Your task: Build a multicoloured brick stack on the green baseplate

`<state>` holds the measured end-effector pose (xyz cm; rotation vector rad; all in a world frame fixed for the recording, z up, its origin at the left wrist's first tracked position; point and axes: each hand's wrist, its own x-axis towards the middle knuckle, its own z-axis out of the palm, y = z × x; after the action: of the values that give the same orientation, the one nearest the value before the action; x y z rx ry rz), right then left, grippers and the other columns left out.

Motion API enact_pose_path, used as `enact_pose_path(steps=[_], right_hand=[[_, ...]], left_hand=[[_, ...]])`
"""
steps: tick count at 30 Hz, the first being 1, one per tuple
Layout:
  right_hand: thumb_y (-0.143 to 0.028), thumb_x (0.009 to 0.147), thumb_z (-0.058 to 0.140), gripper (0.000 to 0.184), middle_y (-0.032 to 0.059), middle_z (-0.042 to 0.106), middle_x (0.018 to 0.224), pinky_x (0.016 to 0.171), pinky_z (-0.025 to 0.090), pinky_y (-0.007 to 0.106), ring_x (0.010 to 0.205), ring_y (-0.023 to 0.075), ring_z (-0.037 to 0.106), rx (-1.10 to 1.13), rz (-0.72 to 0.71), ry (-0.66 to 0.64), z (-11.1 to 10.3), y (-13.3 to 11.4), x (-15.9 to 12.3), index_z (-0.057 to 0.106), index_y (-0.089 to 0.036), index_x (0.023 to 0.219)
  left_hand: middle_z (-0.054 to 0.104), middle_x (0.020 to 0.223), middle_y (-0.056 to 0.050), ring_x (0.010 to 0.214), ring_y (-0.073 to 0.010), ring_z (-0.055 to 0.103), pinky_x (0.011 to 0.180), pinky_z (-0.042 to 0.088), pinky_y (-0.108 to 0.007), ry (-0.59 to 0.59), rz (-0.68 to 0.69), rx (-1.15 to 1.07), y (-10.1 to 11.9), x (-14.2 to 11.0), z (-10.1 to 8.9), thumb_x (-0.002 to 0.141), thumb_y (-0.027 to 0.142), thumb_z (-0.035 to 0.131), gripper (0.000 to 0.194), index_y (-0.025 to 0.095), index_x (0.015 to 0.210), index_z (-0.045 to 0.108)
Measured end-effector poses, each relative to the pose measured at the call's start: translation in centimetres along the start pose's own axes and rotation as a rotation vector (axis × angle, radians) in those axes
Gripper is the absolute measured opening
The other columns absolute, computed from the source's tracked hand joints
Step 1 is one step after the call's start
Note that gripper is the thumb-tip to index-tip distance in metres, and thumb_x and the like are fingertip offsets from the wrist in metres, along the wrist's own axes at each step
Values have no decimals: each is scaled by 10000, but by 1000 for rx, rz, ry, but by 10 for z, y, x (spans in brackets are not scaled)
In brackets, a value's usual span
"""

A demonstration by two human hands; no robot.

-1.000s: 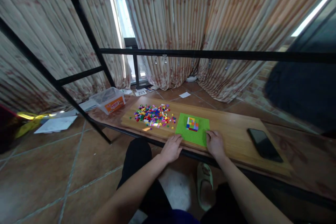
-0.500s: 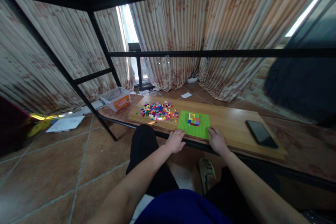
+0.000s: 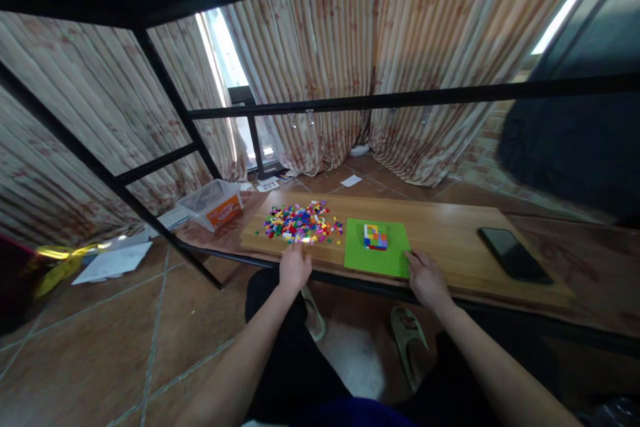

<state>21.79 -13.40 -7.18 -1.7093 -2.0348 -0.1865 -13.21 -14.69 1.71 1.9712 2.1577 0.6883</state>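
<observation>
Just below the centre of the frame, a green baseplate is lying on the wooden worktop, carrying a small multicoloured brick build near its middle. The right hand, right of the lower centre, is touching the baseplate's right edge; whether its fingers are gripping that edge, I cannot tell. The left hand, left of the lower centre, is reaching over the worktop's near edge, its fingers pointing at the lower side of a loose brick pile; whether they are closing on a brick is too small to tell. A dark phone is lying at the right of the frame, and a clear tub with an orange label is standing at the left, beyond the worktop's end.
</observation>
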Motion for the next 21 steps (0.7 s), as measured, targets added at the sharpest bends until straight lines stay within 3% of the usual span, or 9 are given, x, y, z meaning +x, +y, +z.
enact_pose_path(steps=[6,15,18,21], right_hand=[[-145,899,366,421,156,597,1282,985,449,440,1185,288,546,-114,12,5,2,-3,-2,575,-132,1265],[-185,909,366,385,153,620,1227,969,468,468,1153,293,575,-11,36,11,-2,-3,15,599,-156,1214],[-261,906,423,347,160,635,1176,953,479,490,1096,307,597,77,138,173,-12,-22,19,627,-157,1167],[-300,914,449,313,148,666,1095,933,483,494,1046,298,611,200,154,280,-18,-67,26,660,-172,1107]], left_hand=[[679,1072,-170,1070,-285,639,903,474,-352,10,-257,55,-47,29,-3,875,327,550,347,110,1142,596],[673,1045,-105,1058,-254,629,907,474,-348,59,-240,-92,-54,56,13,799,237,627,339,155,1123,572],[676,991,-73,994,-230,642,906,482,-348,91,-260,-187,-53,58,19,789,199,624,346,177,1131,579],[678,970,-59,923,-205,653,895,496,-338,121,-282,-288,-54,58,25,771,167,629,390,181,1159,585]])
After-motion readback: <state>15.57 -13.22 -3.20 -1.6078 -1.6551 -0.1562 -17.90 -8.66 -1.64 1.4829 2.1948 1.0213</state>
